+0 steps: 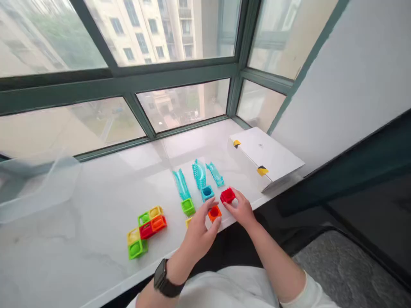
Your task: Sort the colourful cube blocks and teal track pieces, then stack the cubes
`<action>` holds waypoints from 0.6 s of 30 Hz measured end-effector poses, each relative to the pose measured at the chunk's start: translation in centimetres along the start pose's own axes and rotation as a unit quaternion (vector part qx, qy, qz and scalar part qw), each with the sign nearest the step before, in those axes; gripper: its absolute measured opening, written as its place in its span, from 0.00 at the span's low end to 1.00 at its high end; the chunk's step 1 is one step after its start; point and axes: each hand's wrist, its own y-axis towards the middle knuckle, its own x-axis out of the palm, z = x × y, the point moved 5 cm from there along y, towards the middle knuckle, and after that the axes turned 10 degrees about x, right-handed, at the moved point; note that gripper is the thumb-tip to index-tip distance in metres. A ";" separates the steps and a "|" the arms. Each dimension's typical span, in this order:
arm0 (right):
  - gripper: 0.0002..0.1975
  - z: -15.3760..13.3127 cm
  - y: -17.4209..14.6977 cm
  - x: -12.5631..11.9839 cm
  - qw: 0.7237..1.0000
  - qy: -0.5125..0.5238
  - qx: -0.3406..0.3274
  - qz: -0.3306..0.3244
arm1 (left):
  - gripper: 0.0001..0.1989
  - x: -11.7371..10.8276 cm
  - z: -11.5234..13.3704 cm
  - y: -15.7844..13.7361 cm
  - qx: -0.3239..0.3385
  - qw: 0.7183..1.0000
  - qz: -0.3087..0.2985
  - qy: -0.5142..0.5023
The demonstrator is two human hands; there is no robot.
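Note:
My right hand [241, 210] pinches a red toy block [227, 196] between thumb and fingers, near the sill's front edge. My left hand [199, 231] is curved with thumb and fingers apart beside an orange block [214, 213]; whether it touches the block is unclear. Just beyond my hands stands a blue block [207, 193] with a round hole. A green block [188, 207] sits left of it, and a yellow block [188, 222] is partly hidden by my left hand. Three clear turquoise track pieces, one straight [181, 184], one curved [199, 174] and one short [215, 174], lie behind the blocks.
A cluster of several coloured blocks [147, 230] lies to the left on the white sill [105, 205]. A translucent plastic bin [38, 192] stands at far left. A white box [268, 154] with yellow-black tabs is at the right, by the wall. Windows run along the back.

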 end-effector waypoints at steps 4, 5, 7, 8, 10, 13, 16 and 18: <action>0.32 0.1 -0.1 0.3 1.000 0.005 0.000 -0.004 | 0.27 -0.6 0.7 0.1 0.004 1.000 0.016 -0.021; 0.32 0.1 -0.2 0.3 1.000 0.007 0.001 -0.004 | 0.27 -0.7 0.9 0.1 0.007 0.999 0.021 -0.025; 0.32 0.2 -0.3 0.4 1.000 0.011 0.005 -0.002 | 0.26 -1.2 1.1 -0.1 0.014 0.999 0.032 -0.030; 0.32 0.3 -0.3 0.4 1.000 0.014 0.006 -0.001 | 0.25 -1.5 1.2 -0.2 0.016 0.999 0.038 -0.032; 0.32 0.4 -0.3 0.5 1.000 0.020 0.010 -0.003 | 0.23 -2.3 1.3 -0.5 0.018 0.998 0.053 -0.034; 0.33 0.8 -0.2 0.8 0.999 0.030 0.021 -0.012 | 0.21 -3.6 1.1 -1.3 0.009 0.996 0.079 -0.031; 0.33 1.2 -0.1 1.1 0.999 0.029 0.029 -0.022 | 0.20 -5.5 0.5 -2.4 0.001 0.992 0.117 -0.038; 0.33 1.2 0.0 1.3 0.999 0.029 0.031 -0.025 | 0.20 -7.0 0.0 -3.3 0.000 0.987 0.154 -0.045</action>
